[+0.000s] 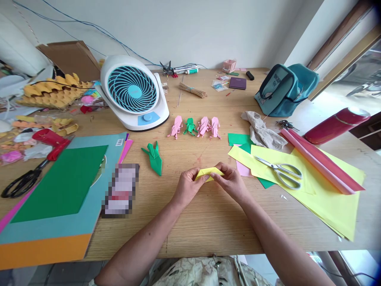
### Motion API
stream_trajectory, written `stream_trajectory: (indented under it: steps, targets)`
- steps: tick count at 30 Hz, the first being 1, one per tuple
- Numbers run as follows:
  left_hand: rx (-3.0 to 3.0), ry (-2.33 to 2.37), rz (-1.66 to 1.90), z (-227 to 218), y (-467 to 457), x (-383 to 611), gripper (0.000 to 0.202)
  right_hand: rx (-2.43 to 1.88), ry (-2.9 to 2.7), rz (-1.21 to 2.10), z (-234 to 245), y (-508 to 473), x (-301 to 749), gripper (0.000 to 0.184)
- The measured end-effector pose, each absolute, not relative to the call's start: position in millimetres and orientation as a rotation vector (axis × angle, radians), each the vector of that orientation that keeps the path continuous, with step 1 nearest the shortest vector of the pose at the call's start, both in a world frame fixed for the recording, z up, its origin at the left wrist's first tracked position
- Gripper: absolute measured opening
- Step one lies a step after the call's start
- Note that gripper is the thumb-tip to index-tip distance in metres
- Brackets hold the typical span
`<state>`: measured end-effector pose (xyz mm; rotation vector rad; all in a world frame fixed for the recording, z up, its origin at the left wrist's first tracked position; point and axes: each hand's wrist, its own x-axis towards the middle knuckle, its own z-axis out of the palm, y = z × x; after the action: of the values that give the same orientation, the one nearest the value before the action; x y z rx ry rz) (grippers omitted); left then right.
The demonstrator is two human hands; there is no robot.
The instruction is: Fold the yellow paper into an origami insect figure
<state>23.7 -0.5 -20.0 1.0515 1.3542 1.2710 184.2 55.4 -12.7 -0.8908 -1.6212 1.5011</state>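
A small folded piece of yellow paper (209,172) is held between both hands just above the wooden table. My left hand (190,183) pinches its left end, thumb on the near side. The right end sits in the fingers of my right hand (230,180), whose thumb presses near the middle. Left of my hands lies a green folded paper figure (154,158) with pointed ends. Beyond them stand several small paper figures in a row, a green one (190,126) and a pink one (176,126) among them.
Silver scissors (281,171) lie on yellow paper sheets (336,202) at right, beside a rolled pink sheet (323,161). A white fan (133,93) stands at back left. Green paper (59,182), black-handled scissors (22,182) and a pixelated phone (121,190) are at left. A red bottle (336,126) lies far right.
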Motion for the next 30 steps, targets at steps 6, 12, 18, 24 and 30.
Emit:
stream_trajectory:
  steps: [6, 12, 18, 24, 30]
  targets:
    - [0.973, 1.27, 1.262, -15.6, 0.6, 21.8, 0.035, -0.915, -1.623, 1.48, -11.0, 55.9, 186.3, 0.043]
    - [0.956, 1.25, 1.289, -10.2, 0.7, 20.7, 0.037, -0.936, -1.595, 1.553, -9.5, 55.8, 186.2, 0.043]
    - [0.896, 1.224, 1.285, -7.1, -1.1, 20.0, 0.039, -0.938, -1.604, 1.553, -2.9, 56.6, 186.3, 0.044]
    - [0.947, 1.263, 1.226, -4.8, -1.4, 16.7, 0.039, -0.927, -1.685, 1.494, -1.1, 56.6, 189.1, 0.047]
    - [0.977, 1.302, 1.217, -9.8, 1.0, 14.0, 0.037, -0.882, -1.678, 1.435, -2.0, 57.5, 190.7, 0.037]
